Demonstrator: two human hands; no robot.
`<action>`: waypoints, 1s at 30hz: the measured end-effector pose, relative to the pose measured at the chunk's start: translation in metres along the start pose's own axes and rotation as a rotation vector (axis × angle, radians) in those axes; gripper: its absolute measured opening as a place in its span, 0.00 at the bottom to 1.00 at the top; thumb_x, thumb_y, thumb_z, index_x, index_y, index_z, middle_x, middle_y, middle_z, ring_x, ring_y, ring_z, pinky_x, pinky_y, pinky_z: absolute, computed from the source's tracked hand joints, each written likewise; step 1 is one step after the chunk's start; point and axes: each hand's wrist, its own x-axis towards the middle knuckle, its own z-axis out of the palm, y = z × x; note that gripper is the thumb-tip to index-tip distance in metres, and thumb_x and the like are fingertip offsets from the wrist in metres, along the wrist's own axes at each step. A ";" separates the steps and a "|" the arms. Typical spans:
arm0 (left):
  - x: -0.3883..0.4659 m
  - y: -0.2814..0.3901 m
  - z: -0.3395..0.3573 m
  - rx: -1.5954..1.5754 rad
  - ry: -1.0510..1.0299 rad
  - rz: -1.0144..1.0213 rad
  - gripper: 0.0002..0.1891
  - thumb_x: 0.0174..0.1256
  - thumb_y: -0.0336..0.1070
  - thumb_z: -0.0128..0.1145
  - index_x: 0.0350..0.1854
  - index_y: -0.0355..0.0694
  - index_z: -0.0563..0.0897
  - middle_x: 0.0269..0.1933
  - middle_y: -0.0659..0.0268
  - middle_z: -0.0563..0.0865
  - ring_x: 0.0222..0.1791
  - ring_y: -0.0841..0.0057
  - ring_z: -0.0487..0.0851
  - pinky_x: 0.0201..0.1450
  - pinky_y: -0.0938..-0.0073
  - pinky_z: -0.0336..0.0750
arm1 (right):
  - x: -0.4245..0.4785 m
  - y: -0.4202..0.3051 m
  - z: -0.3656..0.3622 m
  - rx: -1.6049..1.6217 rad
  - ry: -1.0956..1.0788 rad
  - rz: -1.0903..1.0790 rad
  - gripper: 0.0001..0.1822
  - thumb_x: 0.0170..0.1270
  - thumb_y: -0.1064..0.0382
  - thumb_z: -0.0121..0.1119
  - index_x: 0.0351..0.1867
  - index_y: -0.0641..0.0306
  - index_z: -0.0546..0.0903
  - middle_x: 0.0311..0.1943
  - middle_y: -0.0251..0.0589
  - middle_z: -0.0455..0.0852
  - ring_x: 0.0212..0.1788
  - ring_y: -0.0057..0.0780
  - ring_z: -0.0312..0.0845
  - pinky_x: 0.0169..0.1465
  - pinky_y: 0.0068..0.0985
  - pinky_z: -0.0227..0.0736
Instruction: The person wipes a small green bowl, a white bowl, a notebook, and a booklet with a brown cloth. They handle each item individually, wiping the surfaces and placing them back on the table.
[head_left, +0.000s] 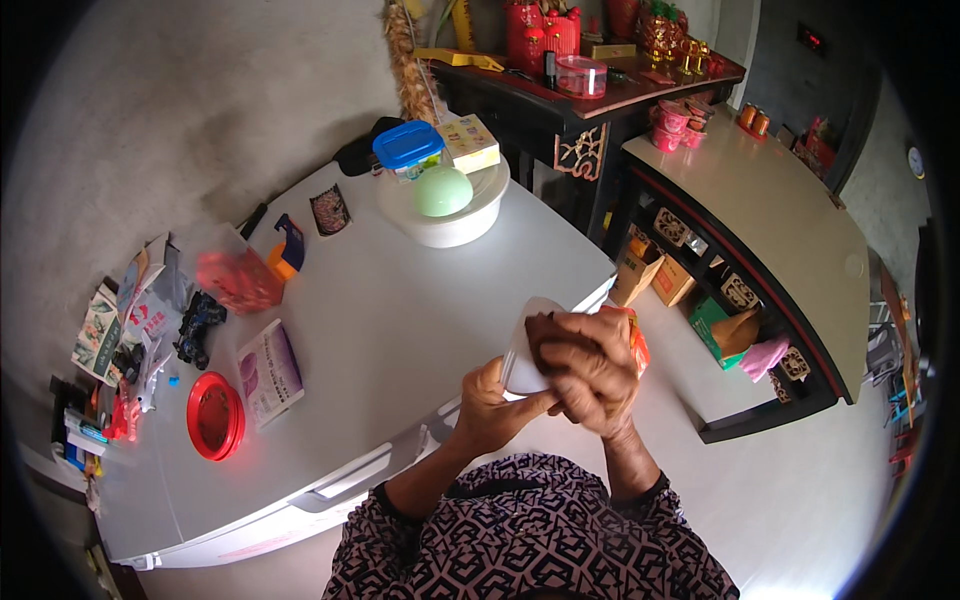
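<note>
My left hand (495, 409) grips a translucent white plastic container or lid (525, 352) by its lower edge, in front of my body near the white cabinet top's edge. Against its face, my right hand (592, 367) holds a dark brown piece, perhaps a cloth or scrubber; the fingers hide most of it. A red and orange plastic packet (637, 341) shows behind my right hand; whether I hold it I cannot tell. Ahead on the white surface (360, 300), a pale green round bowl or lid (443, 191) rests on a white basin (465, 225).
Red plates (215, 416), a purple-white box (271, 373), a tub of red items (241, 279) and clutter line the left side. A blue-lidded container (409, 144) stands by the basin. A dark altar table (525, 94) and a low cabinet (780, 202) stand to the right.
</note>
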 end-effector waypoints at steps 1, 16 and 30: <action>0.002 0.000 0.007 -0.033 -0.026 -0.046 0.15 0.57 0.28 0.72 0.44 0.34 0.81 0.36 0.67 0.88 0.37 0.84 0.84 0.42 0.78 0.81 | 0.003 0.001 -0.007 0.132 0.017 0.136 0.14 0.56 0.63 0.66 0.44 0.63 0.88 0.53 0.44 0.84 0.48 0.36 0.74 0.57 0.33 0.67; 0.037 -0.005 0.066 0.176 -0.181 0.103 0.15 0.63 0.29 0.65 0.51 0.35 0.79 0.39 0.65 0.88 0.40 0.81 0.85 0.45 0.75 0.80 | 0.015 0.029 -0.075 0.055 -0.126 0.036 0.14 0.50 0.64 0.72 0.41 0.55 0.89 0.50 0.37 0.85 0.43 0.32 0.74 0.51 0.28 0.69; 0.041 -0.029 0.070 0.210 -0.218 0.090 0.10 0.56 0.24 0.66 0.41 0.33 0.83 0.36 0.61 0.87 0.38 0.76 0.85 0.43 0.74 0.78 | 0.007 0.030 -0.083 -0.114 -0.068 -0.097 0.16 0.48 0.59 0.72 0.41 0.51 0.89 0.53 0.35 0.85 0.45 0.32 0.73 0.51 0.27 0.69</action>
